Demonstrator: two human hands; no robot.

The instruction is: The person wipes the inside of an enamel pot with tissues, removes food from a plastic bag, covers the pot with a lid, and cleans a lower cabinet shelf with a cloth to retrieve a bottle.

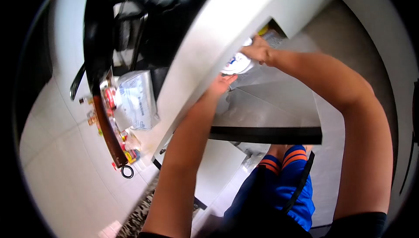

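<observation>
White round dishes (238, 64) with a blue print sit inside the open grey drawer (270, 105), close under the counter edge. My right hand (260, 51) reaches in from the right, its fingers closed on the far rim of the dishes. From the near side my left hand (224, 83) comes in low, fingers stretched out right at the dishes' lower edge. Part of the dishes is hidden behind the counter edge. Beyond my right hand, a clear plastic wrap (274, 38) and something yellow (263, 30) show in the drawer's back corner.
A white counter (192, 50) overhangs the drawer, whose black front edge (266, 134) crosses before my legs. Left stand a black pan (98, 32) with a brown handle, a plastic package (137, 100) and several small jars and packets. A black stovetop (179, 15) lies behind.
</observation>
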